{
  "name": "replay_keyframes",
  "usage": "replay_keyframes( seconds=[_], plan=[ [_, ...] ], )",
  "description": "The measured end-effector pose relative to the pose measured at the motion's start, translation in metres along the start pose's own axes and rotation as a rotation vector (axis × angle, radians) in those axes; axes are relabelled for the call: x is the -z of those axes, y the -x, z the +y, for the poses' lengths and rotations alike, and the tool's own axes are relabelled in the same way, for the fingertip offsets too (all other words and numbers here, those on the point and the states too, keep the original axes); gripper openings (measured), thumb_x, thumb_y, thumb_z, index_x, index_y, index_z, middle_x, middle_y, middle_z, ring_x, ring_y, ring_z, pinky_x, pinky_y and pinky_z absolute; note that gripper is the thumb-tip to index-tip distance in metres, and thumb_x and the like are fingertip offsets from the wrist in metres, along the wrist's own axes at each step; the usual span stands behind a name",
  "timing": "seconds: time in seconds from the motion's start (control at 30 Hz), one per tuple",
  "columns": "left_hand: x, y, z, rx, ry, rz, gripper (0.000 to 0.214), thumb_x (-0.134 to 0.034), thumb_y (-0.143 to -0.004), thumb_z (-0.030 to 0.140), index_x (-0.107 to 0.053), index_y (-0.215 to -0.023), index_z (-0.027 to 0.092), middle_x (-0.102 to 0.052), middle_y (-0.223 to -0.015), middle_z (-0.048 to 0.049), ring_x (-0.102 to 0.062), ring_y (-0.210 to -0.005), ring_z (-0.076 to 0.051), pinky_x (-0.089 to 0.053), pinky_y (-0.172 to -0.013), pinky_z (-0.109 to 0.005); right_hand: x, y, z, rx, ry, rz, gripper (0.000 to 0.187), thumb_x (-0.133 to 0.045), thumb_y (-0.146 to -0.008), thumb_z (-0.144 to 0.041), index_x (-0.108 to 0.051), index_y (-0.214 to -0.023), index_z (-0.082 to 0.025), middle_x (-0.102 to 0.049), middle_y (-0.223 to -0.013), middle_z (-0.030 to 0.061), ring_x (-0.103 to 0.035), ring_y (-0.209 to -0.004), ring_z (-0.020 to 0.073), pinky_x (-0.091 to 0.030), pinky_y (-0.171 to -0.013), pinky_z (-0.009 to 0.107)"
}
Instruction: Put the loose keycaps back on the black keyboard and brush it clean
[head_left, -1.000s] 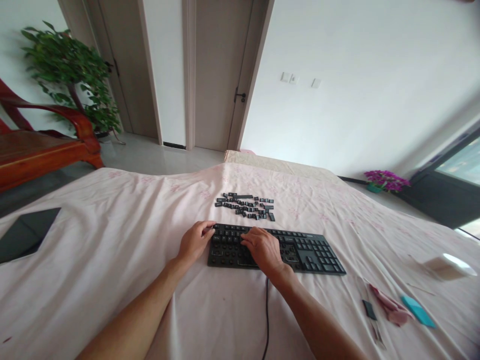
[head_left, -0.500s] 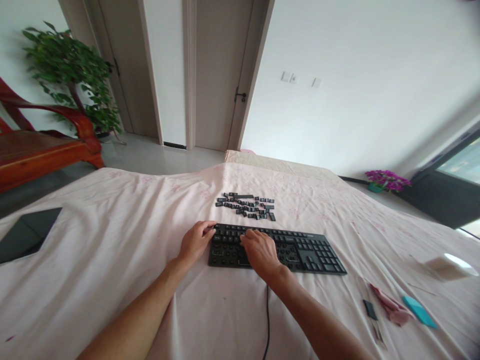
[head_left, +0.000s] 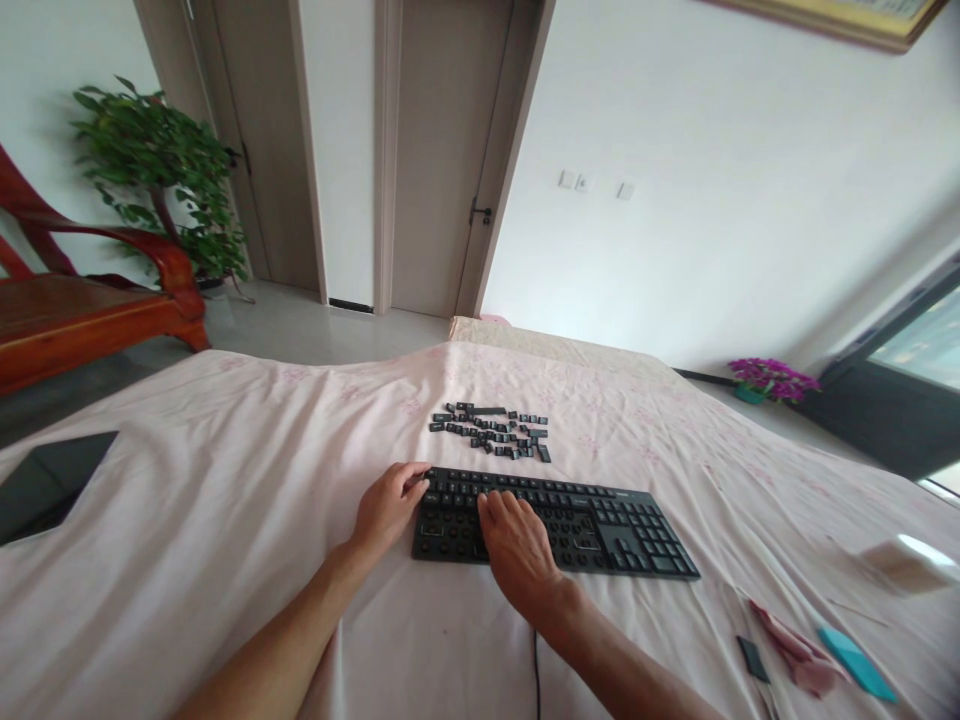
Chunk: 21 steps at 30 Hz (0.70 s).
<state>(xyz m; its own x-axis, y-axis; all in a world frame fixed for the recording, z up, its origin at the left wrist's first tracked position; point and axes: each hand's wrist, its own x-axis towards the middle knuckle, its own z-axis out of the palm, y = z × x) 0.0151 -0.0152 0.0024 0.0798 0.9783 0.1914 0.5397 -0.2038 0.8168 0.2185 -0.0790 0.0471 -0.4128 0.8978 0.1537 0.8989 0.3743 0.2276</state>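
Observation:
A black computer keyboard lies on the pink cloth, its lower left area showing bare key sockets where keycaps are off. At its upper left corner, my left hand grips the edge between thumb and fingers. My right hand rests over the middle of the board, fingers bent and close together on the upper key rows. Whatever its fingertips may hold is hidden. Beyond the keyboard, several loose black keycaps are spread in rough rows.
A tablet-like dark panel lies at the left. To the right are a black-handled tool, a pink cloth piece, a turquoise pad and a pale box-like item. The keyboard's cable runs toward me.
The view has tilted up slightly, so everything sits lower. My right hand's fingers have shifted a little on the keys; my left hand stays at the keyboard's corner.

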Motion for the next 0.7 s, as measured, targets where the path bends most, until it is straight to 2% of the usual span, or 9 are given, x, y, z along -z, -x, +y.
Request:
replay_keyframes(
  seconds=[0.17,0.23,0.33,0.5,0.7],
  plan=[
    [-0.002,-0.002,-0.003,0.006,-0.001,0.002,0.031,-0.049,-0.083,0.029,-0.063,-0.11,0.025,-0.066,-0.108,-0.0023,-0.061,-0.093,-0.016,-0.043,-0.085,-0.026,0.011,-0.021,0.03,-0.121,-0.228,-0.023,0.028,-0.04,-0.092,-0.016,-0.066,-0.096,-0.025,-0.06,-0.088,0.0034,-0.053,-0.084,0.0157,-0.036,-0.07,0.025],
    [-0.003,-0.002,-0.004,0.023,0.0,0.008,0.031,-0.049,-0.083,0.028,-0.063,-0.11,0.024,-0.066,-0.109,-0.002,-0.061,-0.094,-0.016,-0.043,-0.086,-0.026,0.013,-0.04,0.043,-0.19,-0.277,0.015,0.029,-0.038,-0.094,-0.023,-0.067,-0.1,-0.027,-0.061,-0.092,0.0031,-0.053,-0.09,0.0148,-0.036,-0.074,0.024],
    [-0.004,-0.003,-0.005,0.029,0.0,0.014,0.03,-0.049,-0.083,0.028,-0.063,-0.11,0.024,-0.065,-0.11,-0.0018,-0.061,-0.095,-0.015,-0.043,-0.087,-0.026,0.007,-0.072,0.056,-0.254,-0.257,0.062,0.023,-0.048,-0.091,-0.029,-0.069,-0.1,-0.029,-0.061,-0.099,0.0026,-0.05,-0.098,0.0167,-0.035,-0.078,0.025],
    [-0.004,-0.002,-0.007,-0.002,0.01,0.027,0.028,-0.05,-0.083,0.027,-0.064,-0.107,0.024,-0.066,-0.108,-0.0012,-0.061,-0.093,-0.014,-0.043,-0.086,-0.025,-0.014,-0.114,0.056,-0.164,-0.087,0.052,0.021,-0.051,-0.089,-0.026,-0.072,-0.088,-0.026,-0.061,-0.1,0.005,-0.047,-0.097,0.0194,-0.034,-0.078,0.029],
    [-0.005,-0.003,-0.008,-0.001,0.003,0.032,0.029,-0.051,-0.082,0.028,-0.064,-0.108,0.025,-0.066,-0.106,-0.001,-0.061,-0.092,-0.014,-0.044,-0.084,-0.024,-0.029,-0.132,0.053,-0.107,0.004,0.023,0.021,-0.052,-0.085,-0.018,-0.072,-0.08,-0.019,-0.062,-0.097,0.0104,-0.045,-0.097,0.023,-0.033,-0.075,0.033]
  ],
)
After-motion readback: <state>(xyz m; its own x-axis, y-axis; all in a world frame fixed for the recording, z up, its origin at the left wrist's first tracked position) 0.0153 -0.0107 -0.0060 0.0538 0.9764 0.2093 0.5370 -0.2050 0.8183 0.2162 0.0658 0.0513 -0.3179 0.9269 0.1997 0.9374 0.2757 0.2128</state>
